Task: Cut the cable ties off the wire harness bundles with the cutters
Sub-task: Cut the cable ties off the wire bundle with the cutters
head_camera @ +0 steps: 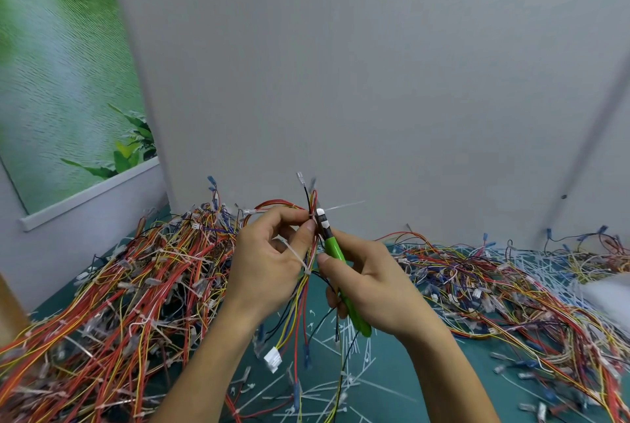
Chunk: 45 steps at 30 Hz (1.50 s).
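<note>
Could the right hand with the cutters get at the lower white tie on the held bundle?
Probably yes: the lower tie sits uncovered by the left hand, right beside the cutters.

Hands meet over the table [426, 388], between two heaps of harnesses.
The left hand [269, 262] holds a wire harness bundle [308, 272] upright, just left of the right hand [368, 283], whose cutters [335, 254] point up to the cable tie [341, 207]. One heap [119, 303] lies left, another heap [494, 286] right; cut ties [341, 371] lie on the table beneath the hands. A wall [341, 82] stands behind.
</note>
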Tool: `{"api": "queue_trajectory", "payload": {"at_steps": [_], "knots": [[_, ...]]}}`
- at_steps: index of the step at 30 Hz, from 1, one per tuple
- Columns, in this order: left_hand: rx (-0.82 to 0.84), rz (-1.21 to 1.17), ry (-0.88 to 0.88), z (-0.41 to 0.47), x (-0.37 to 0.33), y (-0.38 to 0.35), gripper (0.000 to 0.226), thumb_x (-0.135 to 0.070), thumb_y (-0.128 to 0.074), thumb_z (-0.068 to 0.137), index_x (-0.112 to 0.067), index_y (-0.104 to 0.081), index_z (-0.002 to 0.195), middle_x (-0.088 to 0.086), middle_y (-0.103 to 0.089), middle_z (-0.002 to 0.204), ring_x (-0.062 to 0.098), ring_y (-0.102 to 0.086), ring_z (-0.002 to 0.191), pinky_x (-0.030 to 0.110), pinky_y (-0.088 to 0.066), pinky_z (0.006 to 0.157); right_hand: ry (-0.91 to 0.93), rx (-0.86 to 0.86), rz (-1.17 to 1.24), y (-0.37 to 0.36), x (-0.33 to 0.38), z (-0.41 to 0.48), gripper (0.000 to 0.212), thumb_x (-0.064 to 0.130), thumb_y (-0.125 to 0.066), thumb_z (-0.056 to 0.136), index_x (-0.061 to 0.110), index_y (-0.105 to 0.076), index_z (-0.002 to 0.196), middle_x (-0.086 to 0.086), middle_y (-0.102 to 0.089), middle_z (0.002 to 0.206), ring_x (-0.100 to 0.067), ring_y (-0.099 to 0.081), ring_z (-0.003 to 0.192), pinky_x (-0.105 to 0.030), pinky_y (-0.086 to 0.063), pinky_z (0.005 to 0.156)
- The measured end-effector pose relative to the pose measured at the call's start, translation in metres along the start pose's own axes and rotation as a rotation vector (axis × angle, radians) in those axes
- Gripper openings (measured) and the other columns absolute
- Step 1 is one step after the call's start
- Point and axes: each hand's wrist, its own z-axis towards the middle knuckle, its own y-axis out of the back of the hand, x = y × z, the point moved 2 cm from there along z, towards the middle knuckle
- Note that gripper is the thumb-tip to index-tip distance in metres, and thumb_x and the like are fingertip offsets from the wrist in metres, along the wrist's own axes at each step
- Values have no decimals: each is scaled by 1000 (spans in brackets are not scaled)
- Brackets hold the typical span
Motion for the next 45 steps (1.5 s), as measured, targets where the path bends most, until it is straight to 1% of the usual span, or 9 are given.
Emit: {"api": "queue_trajectory", "payload": {"at_steps": [9,14,19,25,31,34,38,43,45], "knots": [[15,-12,-32,-1,2,-3,13,-23,-71,91,-35,-73,96,-12,-74,93,16,-71,86,25,-60,69,-34,26,-17,6,3,-3,19,15,-54,106,25,-69,113,4,-62,80,-23,-72,67,-42,-61,55],[10,14,-60,0,0,-1,18,-21,-72,91,-39,-73,94,-13,-73,91,13,-70,80,17,-55,63,-42,27,-2,4,3,-1,26,15,-55,105,29,-68,123,12,-63,83,-21,-74,76,-40,-63,62],[6,19,-54,-1,0,-1,17,-22,-73,91,-39,-73,93,-11,-73,89,15,-69,76,21,-57,63,-38,12,-16,6,2,-2,26,17,-57,104,29,-67,125,14,-64,83,-20,-74,75,-37,-62,60],[-11,12,-46,1,1,1,11,-23,-74,90,-34,-74,93,-11,-74,92,14,-71,83,31,-59,70,-26,-8,-6,2,1,-1,23,19,-55,104,36,-69,111,8,-58,75,-23,-69,61,-36,-57,51],[-3,9,-51,0,-1,-1,20,-19,-74,91,-39,-74,93,-12,-74,89,17,-70,77,37,-58,68,-51,4,96,-1,0,0,15,24,-55,102,14,-65,105,-3,-59,82,-29,-68,57,-36,-54,47],[6,-14,-51,-1,-1,0,19,-19,-73,90,-39,-74,92,-12,-74,88,14,-70,75,34,-59,67,-110,18,252,-6,2,0,31,33,-57,95,1,-58,97,-8,-58,78,-30,-66,55,-36,-53,45],[6,-4,-66,-1,-3,0,16,-21,-72,89,-37,-74,92,-12,-73,89,14,-71,79,30,-58,67,-115,44,268,-4,3,-1,41,35,-57,95,-6,-53,95,-19,-56,74,-34,-65,58,-42,-55,49],[7,1,-52,-2,-2,-2,15,-17,-73,91,-32,-75,92,-10,-73,88,19,-70,77,38,-58,66,-80,34,234,-3,4,0,17,31,-59,97,15,-66,95,-12,-53,87,-34,-68,65,-41,-56,51],[4,13,-49,-2,-3,-1,18,-15,-73,91,-33,-75,91,-10,-73,89,19,-70,79,39,-58,68,-70,35,214,-3,3,0,17,30,-59,98,18,-69,104,-12,-53,88,-33,-69,67,-41,-57,53]]}}
